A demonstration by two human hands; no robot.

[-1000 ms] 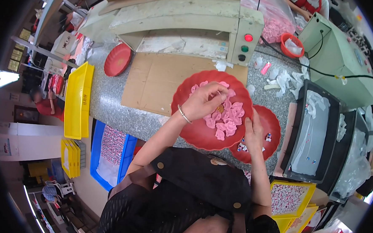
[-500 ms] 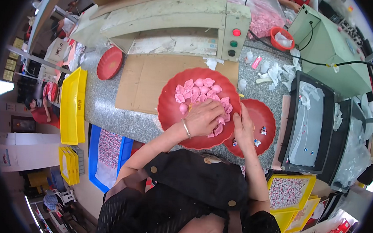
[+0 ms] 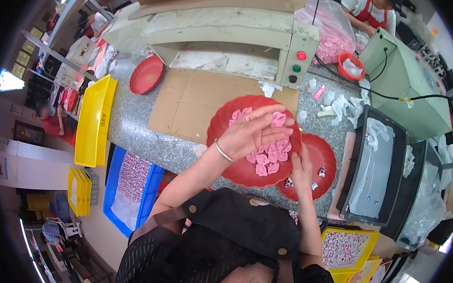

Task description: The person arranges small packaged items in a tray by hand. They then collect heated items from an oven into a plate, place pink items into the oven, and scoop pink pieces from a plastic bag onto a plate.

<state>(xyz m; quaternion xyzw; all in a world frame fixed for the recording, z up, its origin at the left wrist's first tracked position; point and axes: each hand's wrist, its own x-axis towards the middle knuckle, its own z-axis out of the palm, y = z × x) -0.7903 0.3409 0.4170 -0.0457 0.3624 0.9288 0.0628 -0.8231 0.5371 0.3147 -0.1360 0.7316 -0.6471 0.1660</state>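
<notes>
A large red scalloped bowl [image 3: 222, 164] with many small pink, pleated, dumpling-shaped pieces [image 3: 269, 154] is tilted over the counter. My left hand [image 3: 250, 135], with a bracelet at the wrist, is above the bowl, palm turned up. One pink pleated piece [image 3: 278, 119] sits between its thumb and fingers. On the bowl's right rim my right hand [image 3: 302, 171] is closed, its thumb over the edge. Partly under the large bowl is a second red bowl [image 3: 322, 151], which contains a few small white-and-blue pieces.
A pale green machine [image 3: 217, 25] with a red lit button stands behind a cardboard sheet [image 3: 179, 106]. Black trays [image 3: 347, 186] are at right, yellow [image 3: 91, 129] and blue [image 3: 112, 187] trays at left. A person in a red apron [image 3: 371, 16] works at the back right.
My left hand has lifted from among the pink pieces and turned palm up, with one piece at its fingers. The bowl has shifted slightly; my right hand still grips its rim.
</notes>
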